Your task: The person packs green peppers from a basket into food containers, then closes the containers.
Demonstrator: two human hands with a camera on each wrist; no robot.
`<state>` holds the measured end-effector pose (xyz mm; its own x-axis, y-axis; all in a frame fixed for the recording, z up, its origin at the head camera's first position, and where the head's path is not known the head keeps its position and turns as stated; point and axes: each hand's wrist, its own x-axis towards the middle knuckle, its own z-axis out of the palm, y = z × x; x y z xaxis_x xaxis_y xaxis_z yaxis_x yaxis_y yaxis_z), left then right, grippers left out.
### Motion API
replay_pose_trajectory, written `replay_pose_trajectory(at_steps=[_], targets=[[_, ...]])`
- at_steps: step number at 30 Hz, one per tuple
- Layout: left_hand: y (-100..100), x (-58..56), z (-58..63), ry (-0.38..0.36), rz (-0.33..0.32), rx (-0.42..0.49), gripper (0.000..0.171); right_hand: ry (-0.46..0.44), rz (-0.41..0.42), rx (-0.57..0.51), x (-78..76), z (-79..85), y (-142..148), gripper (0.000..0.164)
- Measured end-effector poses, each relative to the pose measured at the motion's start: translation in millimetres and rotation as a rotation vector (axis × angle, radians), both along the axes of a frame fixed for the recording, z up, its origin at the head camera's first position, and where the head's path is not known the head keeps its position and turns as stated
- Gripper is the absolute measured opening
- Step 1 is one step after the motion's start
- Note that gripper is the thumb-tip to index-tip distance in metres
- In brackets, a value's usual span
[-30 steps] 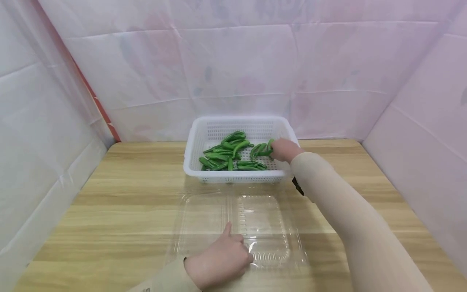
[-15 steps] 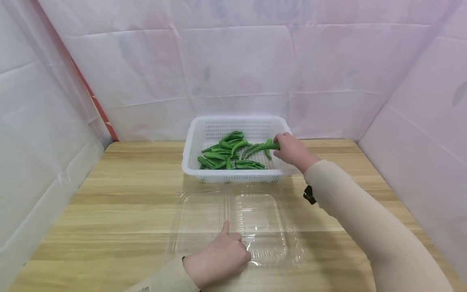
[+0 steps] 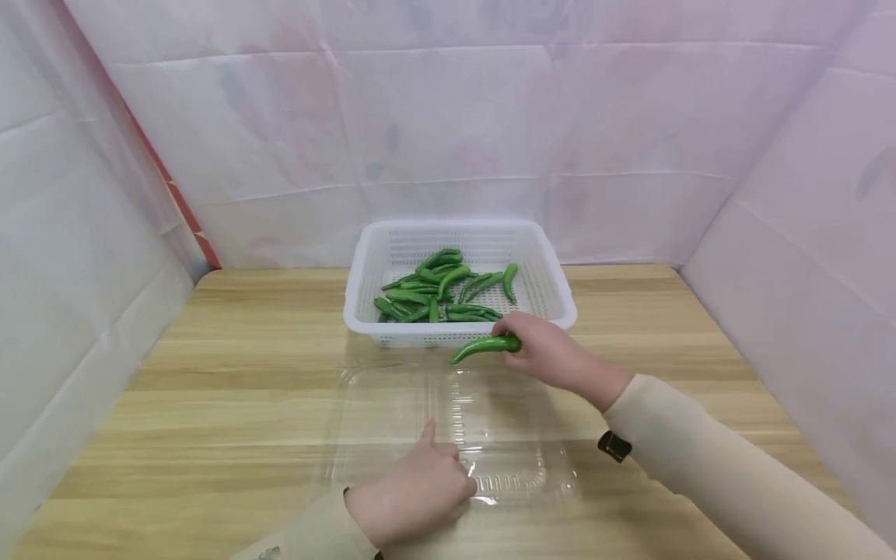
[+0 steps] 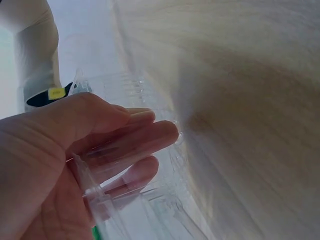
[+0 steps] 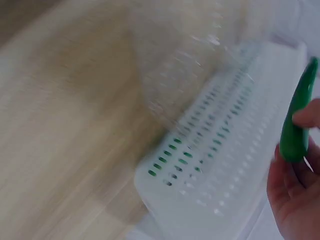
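Observation:
In the head view my right hand (image 3: 553,356) pinches a curved green chili pepper (image 3: 483,347) by its thick end, in front of the basket rim, above the far edge of a clear plastic clamshell container (image 3: 500,443). The right wrist view shows the same green chili pepper (image 5: 299,112) between thumb and fingers. The container lies opened flat on the table. My left hand (image 3: 413,488) grips its near side, with the index finger stretched along the middle fold. In the left wrist view, clear plastic passes between the thumb and the fingers of my left hand (image 4: 100,135).
A white perforated basket (image 3: 399,334) stands behind the container and holds several green chili peppers (image 3: 434,286). Under everything is a wood-grain table (image 3: 231,404). Pale sheeting (image 3: 448,124) hangs along the back and both sides.
My right hand has lifted one chili pepper out of the basket and moved it toward me, over the front rim. My left hand stays at the container.

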<state>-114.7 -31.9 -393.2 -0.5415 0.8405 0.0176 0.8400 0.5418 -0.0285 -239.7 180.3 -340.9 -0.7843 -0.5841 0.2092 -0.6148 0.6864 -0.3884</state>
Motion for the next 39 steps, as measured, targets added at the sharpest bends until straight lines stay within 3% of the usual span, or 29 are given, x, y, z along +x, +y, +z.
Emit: replay_pose_trajectory(at_steps=[4,7,13,16,20,24,29,36,39], targets=[[-1.4,0.8,1.5,-0.019,0.02,0.004,0.014,0.221,0.065,0.142,7.3,-16.9,-7.9,0.026],[-1.3,1.3,2.0,-0.014,0.012,0.021,0.013,0.236,0.073,0.243,10.3,-30.3,-7.2,0.024],[-4.0,1.6,-2.4,0.031,0.001,0.055,0.008,0.216,0.01,0.398,10.0,-50.7,-1.0,0.021],[-10.4,4.5,-5.7,-0.008,0.048,0.079,0.021,0.263,0.017,0.436,8.2,-55.6,-0.8,0.022],[-17.8,9.7,-7.3,-0.149,0.154,0.139,0.04,0.348,0.045,0.514,6.9,-60.0,-0.6,0.019],[-20.1,12.8,-5.2,-0.216,0.218,0.158,0.038,0.358,0.053,0.569,7.5,-61.5,-1.3,0.016],[-20.1,13.6,-2.6,-0.142,0.187,0.161,0.034,0.371,0.063,0.589,8.8,-60.3,-2.4,0.018],[-17.9,13.4,-1.4,0.083,0.079,0.156,0.026,0.384,0.047,0.579,8.2,-60.3,-2.0,0.018],[-17.7,15.2,-0.2,0.081,0.083,0.142,0.024,0.376,0.035,0.576,7.7,-61.1,-2.0,0.015]])
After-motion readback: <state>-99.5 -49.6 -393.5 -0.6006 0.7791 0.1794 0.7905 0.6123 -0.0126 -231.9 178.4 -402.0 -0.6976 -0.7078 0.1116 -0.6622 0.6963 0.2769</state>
